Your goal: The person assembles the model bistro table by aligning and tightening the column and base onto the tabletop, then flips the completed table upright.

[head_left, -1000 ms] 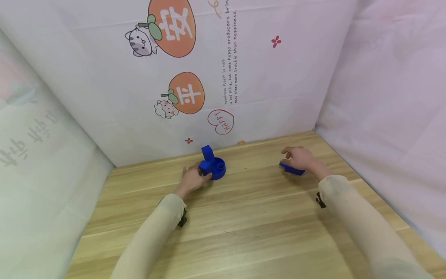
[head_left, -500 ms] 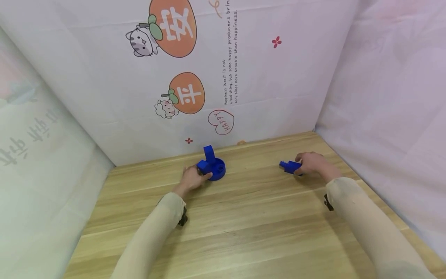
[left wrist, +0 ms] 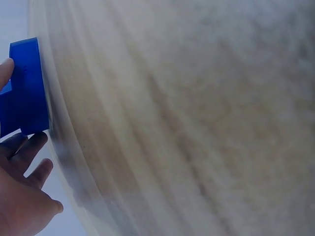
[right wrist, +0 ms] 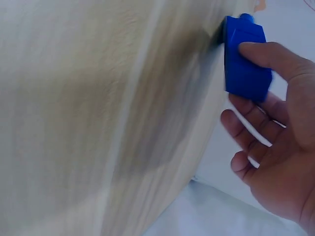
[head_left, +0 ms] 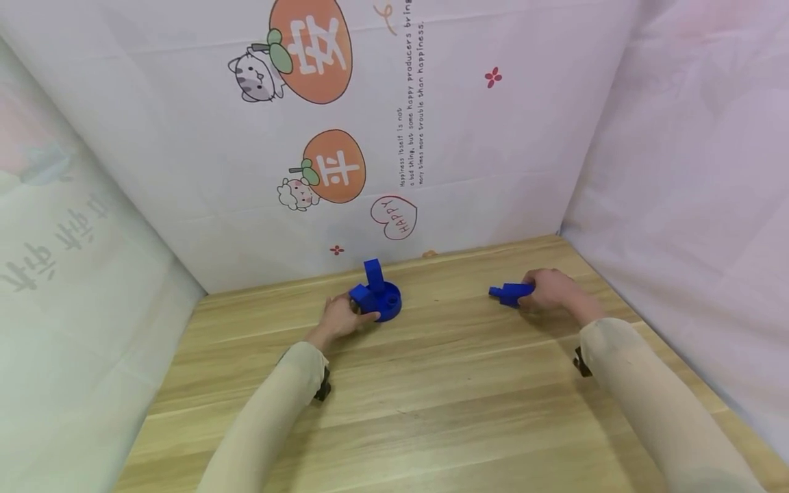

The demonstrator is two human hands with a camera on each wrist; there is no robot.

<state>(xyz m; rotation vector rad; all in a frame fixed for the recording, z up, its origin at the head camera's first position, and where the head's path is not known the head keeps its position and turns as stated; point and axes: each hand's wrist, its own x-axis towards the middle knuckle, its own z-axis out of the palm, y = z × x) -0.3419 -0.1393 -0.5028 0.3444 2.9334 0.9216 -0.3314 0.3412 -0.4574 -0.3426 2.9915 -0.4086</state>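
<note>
A round blue plastic base (head_left: 388,311) with two raised blocks stands on the table near the back wall. My left hand (head_left: 341,316) grips its left side between thumb and fingers; in the left wrist view the thumb lies on the blue side wall (left wrist: 30,88). Over on the right, my right hand (head_left: 550,291) pinches a blue block-like piece (head_left: 513,293) by its right end. A small peg (right wrist: 247,17) juts from the far end of that piece in the right wrist view, where the thumb presses its face and the other fingertips lie under it.
The wood-grain table (head_left: 431,411) runs up to a white printed cloth wall (head_left: 456,137) close behind the base. Cloth sides (head_left: 690,171) hem in the left and right. A gap of bare wood separates the two blue parts.
My right hand has moved right and taken the blue piece by its right end, where before it hovered over it. The piece has turned slightly. My left hand stays on the base.
</note>
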